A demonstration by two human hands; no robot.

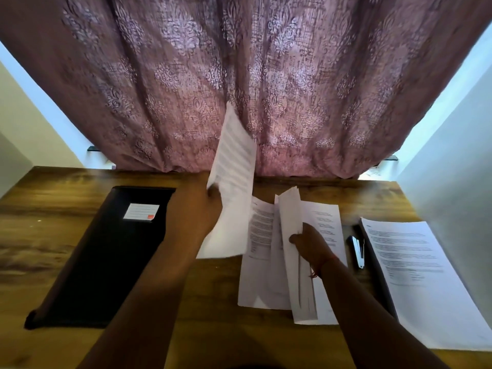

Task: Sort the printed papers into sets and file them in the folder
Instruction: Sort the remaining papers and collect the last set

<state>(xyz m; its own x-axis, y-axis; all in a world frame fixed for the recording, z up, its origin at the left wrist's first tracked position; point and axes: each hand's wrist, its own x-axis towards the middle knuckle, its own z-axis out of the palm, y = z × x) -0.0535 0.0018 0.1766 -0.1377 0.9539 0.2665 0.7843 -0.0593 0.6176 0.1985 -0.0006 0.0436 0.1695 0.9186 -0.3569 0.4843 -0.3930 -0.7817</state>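
White sheets lie fanned on the table (213,302). The right hand (310,245) pinches a bunch (291,235) standing on edge over them; the left hand (197,206) grips a lifted page (233,166). Sorting is underway, I judge; that page needs a pile next. The closed folder (106,257) waits left. Print is too blurred to read.

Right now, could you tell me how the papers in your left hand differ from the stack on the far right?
The papers in the left hand are lifted, tilted upright and blurred; the stack lies flat on the desk, untouched, its print sharper. Both are white printed sheets.
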